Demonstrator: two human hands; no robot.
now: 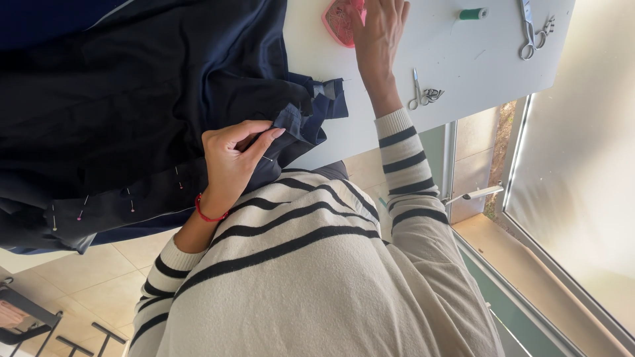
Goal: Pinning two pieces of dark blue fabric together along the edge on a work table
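A dark navy garment (132, 99) lies spread over the white table (463, 73), its folded hem running toward my body. My left hand (231, 155), with a red cord at the wrist, pinches that hem between thumb and fingers, and a thin pin shows just beside the thumb. Several pins with coloured heads (131, 203) are stuck along the hem to the left of the hand. My right hand (380, 33) reaches across the table, its fingers resting on a pink pin box (337, 23); nothing is visibly gripped in it.
On the table lie a green thread spool (473, 13), small scissors (423, 94) near my right wrist, and larger scissors (528, 30) at the far right corner. A window and its handle (476, 194) are to the right. Tiled floor and chair legs (40, 324) show at the lower left.
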